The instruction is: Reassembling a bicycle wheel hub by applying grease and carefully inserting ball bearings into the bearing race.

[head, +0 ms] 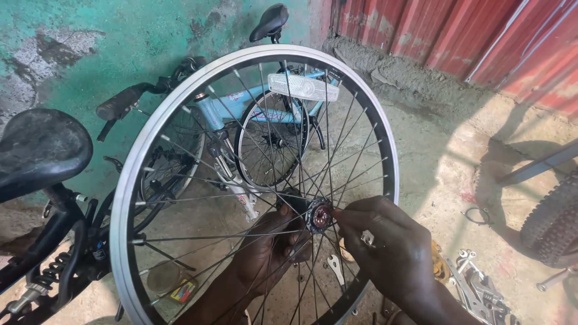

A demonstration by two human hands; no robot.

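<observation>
Watching the feed, the right hand (391,253) was pinching at the hub (320,214) of the bare wheel (129,180), fingertips on the axle end. The left hand (268,250) gripped the hub from behind the spokes (good bracing, I'd keep the wheel upright). A blue bike (241,108) leaned on the green wall (72,54).

bare concrete floor (433,162), sandy and sunlit to the right of the fingers (346,218). a heap of spanners (475,289) lies below and right of them, a single spanner (335,268) just beneath them, seen through the spokes. a small metal ring (478,215) rests well to their right, near a knobbly tyre (554,225). a round lid (161,278) and a small flat packet (183,291) lie on the floor far to their lower left. a blue bicycle (253,114) stands above them.
</observation>
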